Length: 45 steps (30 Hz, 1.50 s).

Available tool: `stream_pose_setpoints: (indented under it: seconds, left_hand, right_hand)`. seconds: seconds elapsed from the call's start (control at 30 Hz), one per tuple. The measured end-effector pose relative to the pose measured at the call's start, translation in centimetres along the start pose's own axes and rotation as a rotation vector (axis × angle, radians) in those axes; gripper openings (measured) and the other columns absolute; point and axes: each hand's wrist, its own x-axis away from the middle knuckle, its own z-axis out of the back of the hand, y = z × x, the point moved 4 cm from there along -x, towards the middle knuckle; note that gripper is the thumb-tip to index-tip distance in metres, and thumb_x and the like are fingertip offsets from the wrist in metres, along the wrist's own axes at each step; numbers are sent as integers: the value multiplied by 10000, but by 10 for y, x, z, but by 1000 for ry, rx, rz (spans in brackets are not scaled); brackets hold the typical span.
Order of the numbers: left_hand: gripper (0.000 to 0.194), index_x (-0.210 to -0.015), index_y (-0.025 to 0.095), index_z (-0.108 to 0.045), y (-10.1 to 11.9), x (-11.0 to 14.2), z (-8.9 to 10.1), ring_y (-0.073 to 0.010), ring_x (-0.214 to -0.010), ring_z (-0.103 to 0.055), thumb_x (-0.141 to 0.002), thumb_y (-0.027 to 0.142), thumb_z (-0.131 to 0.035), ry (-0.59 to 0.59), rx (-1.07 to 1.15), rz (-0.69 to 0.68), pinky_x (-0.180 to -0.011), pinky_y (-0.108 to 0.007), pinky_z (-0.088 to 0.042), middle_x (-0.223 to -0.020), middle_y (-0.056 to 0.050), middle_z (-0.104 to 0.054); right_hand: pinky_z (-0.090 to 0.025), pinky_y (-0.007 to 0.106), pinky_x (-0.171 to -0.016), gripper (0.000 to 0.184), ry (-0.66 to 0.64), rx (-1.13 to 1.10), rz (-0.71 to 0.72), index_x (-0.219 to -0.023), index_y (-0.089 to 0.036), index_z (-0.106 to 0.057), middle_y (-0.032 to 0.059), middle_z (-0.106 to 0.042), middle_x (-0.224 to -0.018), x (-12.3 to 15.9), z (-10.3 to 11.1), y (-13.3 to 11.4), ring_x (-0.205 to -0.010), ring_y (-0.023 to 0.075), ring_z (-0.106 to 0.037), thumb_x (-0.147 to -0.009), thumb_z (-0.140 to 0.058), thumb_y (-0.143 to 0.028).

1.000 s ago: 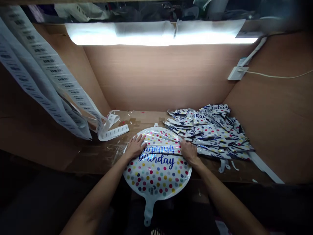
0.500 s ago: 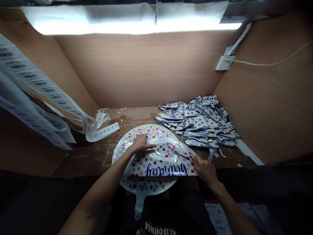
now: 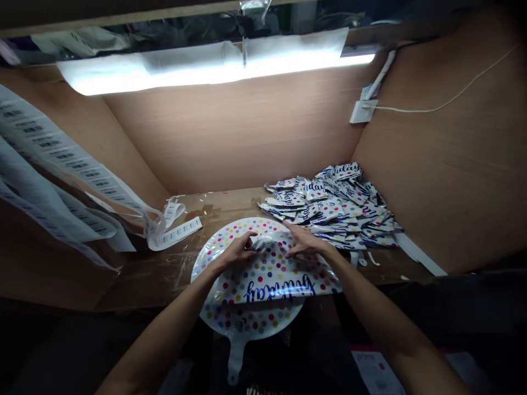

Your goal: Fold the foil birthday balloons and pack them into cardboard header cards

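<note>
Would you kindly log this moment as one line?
left hand: on balloon | right hand: on balloon | balloon: partly folded, tail toward person | folded balloons: piled at right | label strips: hanging at left

The middle of the near edge of the tabletop (image 3: 152,277) is hidden beneath the balloon (image 3: 269,271), and much of the lettering in the pile of folded balloons (image 3: 333,211) is concealed by overlap. The label strips (image 3: 88,173) are cut off by the view's left edge, the shirt lettering (image 3: 263,390) by its bottom edge, and the items overhead (image 3: 90,41) are too blurred to be identified.
</note>
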Motion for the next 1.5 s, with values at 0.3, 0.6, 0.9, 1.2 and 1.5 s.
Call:
stream_pose_setpoints:
  seconds: [0.3,0.6,0.9,1.2,1.5]
  left_hand:
    - [136,-895,154,-729,39,69,73,-156,-731,-624,-913,270,-659,234,-88,-195,-673,-249,-499,-810,-19,-670]
    - [364,-1330,208,-645,20,170,11,-296,-1392,-559,-996,91,-561,340,-574,-742,-1081,-476,-533,-1349,-145,-690]
    - [352,-1016,188,-740,-41,160,-34,-250,-1060,-689,-1065,246,-396,156,-382,-242,-938,-405,-548,-1107,-130,-763]
    - [451,-1159,140,-674,-17,53,8,-392,-1183,-636,-841,456,-711,-116,-429,354,-908,-406,-497,-1252,-234,-699]
    - [321,-959,163,-722,21,52,-13,-201,-755,-712,-792,436,-746,-188,384,250,-685,-275,-546,-883,-47,-769]
  right_hand:
    - [-433,248,-619,208,111,-176,241,-904,-196,-637,-19,-649,-751,15,42,-62,-679,153,-581,-910,-676,-401]
    - [-410,533,-1139,226,267,467,755,-1144,-181,-677,135,-649,-1428,128,-36,-100,-1417,331,-514,-986,-542,-93]
    - [-492,367,-881,290,201,349,245,-1025,-187,-690,112,-772,-1011,94,-105,-29,-937,230,-710,-1080,-418,-270]
    - [-484,341,-786,347,40,519,-196,-1154,-197,-659,127,-776,-944,31,-97,-31,-882,281,-739,-1086,-421,-441]
    - [-525,476,-934,444,876,-104,-195,-1179,-187,-632,185,-701,-1148,94,-76,-26,-1079,332,-657,-959,-624,-573]
